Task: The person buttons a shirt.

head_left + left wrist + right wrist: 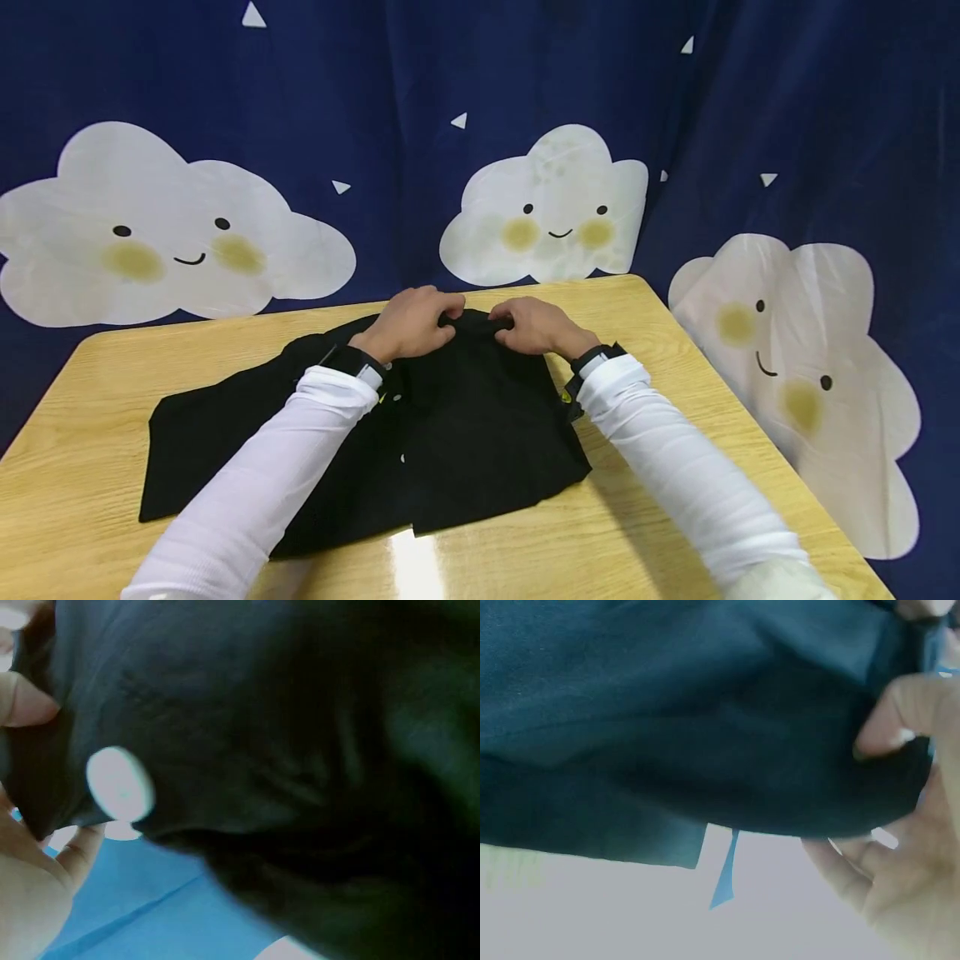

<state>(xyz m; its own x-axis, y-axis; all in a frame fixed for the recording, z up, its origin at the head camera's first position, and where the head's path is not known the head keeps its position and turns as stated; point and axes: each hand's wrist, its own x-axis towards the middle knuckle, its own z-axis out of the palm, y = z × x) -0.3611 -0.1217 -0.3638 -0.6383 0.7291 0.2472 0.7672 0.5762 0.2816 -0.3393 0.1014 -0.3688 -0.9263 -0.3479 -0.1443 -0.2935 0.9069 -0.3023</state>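
A black shirt (480, 442) with white buttons lies spread over the wooden table. At its far edge my left hand (412, 323) pinches the cloth between thumb and fingers. A short way to the right, my right hand (536, 325) grips the same far edge. In the left wrist view the thumb (26, 703) presses on the black cloth, fingers beneath, with a round white button (120, 784) close by. The right wrist view shows the cloth held up, its thumb (892, 720) on one face and fingers behind. Parts of the shirt are hidden under my left forearm.
The light wooden table (675, 467) extends on both sides of the shirt. Behind it hangs a dark blue curtain (405, 75) printed with smiling white clouds and small triangles, which continues along the right side. Both wrists wear black straps.
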